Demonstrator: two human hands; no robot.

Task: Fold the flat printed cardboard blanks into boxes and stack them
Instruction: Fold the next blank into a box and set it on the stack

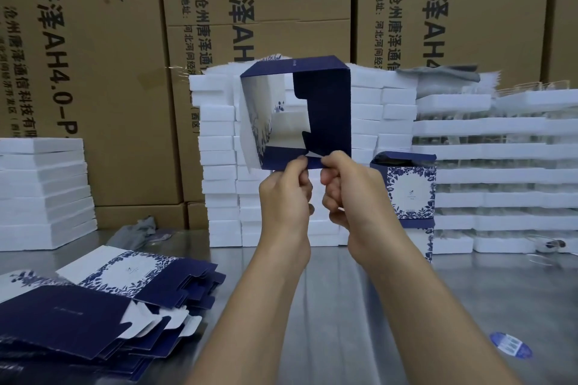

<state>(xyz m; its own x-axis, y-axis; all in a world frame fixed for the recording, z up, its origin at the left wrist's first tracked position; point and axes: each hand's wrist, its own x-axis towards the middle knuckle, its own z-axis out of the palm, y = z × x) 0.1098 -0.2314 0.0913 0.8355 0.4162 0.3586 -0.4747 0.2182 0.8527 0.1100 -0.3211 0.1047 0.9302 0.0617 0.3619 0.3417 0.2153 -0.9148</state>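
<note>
I hold a navy and white printed box [328, 109] up in the air at mid-frame, opened into a square tube with its open end facing me. My left hand [284, 194] and my right hand [347, 187] both pinch its bottom edge, side by side, at a small flap. A pile of flat printed blanks [103, 300] lies fanned out on the steel table [344, 306] at the lower left. Folded boxes [409, 194] stand stacked at the right, just beyond my right hand.
White foam slabs [219, 166] are stacked high behind the box and at the left [43, 194]. Foam trays [500, 166] fill the right. Big brown shipping cartons [109, 72] form the back wall. A round blue sticker [511, 345] lies on the table at lower right.
</note>
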